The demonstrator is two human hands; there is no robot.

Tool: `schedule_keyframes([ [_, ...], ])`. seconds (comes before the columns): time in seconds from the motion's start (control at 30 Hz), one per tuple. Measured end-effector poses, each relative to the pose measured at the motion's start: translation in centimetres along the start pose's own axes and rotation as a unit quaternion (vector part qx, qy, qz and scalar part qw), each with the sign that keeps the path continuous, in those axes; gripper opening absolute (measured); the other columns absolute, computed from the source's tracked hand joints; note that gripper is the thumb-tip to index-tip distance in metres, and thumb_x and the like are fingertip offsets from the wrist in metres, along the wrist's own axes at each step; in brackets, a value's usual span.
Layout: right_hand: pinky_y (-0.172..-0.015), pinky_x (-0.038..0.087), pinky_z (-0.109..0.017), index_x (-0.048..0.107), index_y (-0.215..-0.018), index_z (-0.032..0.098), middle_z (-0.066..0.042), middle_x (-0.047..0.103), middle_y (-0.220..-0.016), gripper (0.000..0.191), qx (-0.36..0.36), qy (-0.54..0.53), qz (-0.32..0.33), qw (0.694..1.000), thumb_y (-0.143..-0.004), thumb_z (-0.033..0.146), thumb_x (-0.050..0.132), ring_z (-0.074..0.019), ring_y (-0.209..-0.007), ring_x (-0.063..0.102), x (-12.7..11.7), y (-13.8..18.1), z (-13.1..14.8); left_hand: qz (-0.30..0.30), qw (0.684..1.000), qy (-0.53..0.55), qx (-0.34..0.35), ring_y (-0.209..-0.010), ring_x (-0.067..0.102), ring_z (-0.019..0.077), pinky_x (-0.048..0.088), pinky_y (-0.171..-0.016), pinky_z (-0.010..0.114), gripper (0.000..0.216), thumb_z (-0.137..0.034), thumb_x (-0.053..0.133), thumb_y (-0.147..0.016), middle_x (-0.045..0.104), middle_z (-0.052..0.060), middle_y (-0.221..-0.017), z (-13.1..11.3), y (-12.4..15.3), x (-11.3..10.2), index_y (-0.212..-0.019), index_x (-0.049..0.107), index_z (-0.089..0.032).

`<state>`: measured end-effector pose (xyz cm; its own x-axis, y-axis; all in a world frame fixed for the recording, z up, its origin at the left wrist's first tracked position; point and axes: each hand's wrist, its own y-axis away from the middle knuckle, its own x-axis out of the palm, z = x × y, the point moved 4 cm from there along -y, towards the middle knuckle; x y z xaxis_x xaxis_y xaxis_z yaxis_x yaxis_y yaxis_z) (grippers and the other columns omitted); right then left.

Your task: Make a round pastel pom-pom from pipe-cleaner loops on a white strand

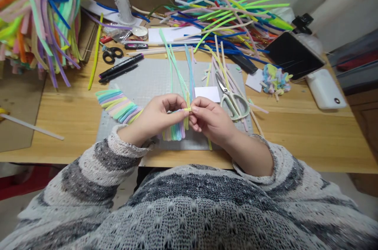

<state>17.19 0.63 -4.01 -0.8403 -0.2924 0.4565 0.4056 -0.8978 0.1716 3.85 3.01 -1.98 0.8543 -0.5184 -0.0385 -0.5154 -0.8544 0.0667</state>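
Note:
A strip of pastel pipe cleaners (119,105), set side by side in yellow, pink, blue, mint and lilac, runs under my left hand (163,114). That hand pinches the strip near its right end. My right hand (211,118) has thumb and forefinger closed on a yellow pipe cleaner (187,98) at that end, the fingertips of both hands nearly touching. Below the fingers hang the strip's lower ends (174,132). Loose mint pipe cleaners (174,61) and blue ones (189,65) lie just beyond on the grey cutting mat (141,80).
Green-handled scissors (234,104) and a white card (207,94) lie right of my hands. Black scissors (112,54) and markers (122,67) are at left. Pipe cleaner piles (230,10) fill the back. A phone (292,55), white case (326,89) and cut scraps (275,79) sit right.

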Motion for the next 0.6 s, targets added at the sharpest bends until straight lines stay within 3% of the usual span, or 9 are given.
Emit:
schedule_keyframes([
  [0.33, -0.041, 0.034, -0.016, 0.048, -0.078, 0.019, 0.008, 0.054, -0.056, 0.022, 0.021, -0.034, 0.002, 0.999, -0.081, 0.034, 0.064, -0.0040, -0.045, 0.049, 0.04, -0.11, 0.11, -0.015, 0.993, -0.078, 0.082, -0.072, 0.053, 0.0111, 0.045, -0.067, 0.024, 0.011, -0.019, 0.068, -0.075, 0.058, 0.001, -0.077, -0.88, 0.33, -0.33, -0.082, 0.059, -0.016],
  [0.6, -0.042, 0.036, -0.016, 0.050, -0.077, 0.019, 0.007, 0.054, -0.058, 0.024, -0.003, 0.015, 0.000, 1.000, -0.083, 0.037, 0.064, -0.0043, -0.047, 0.049, -0.03, 0.16, 0.22, 0.000, 0.999, -0.024, 0.041, -0.069, 0.056, 0.0121, 0.045, -0.064, 0.025, 0.014, -0.026, 0.066, -0.079, 0.059, 0.002, -0.073, -0.62, 0.13, 0.00, -0.079, 0.057, -0.016],
])
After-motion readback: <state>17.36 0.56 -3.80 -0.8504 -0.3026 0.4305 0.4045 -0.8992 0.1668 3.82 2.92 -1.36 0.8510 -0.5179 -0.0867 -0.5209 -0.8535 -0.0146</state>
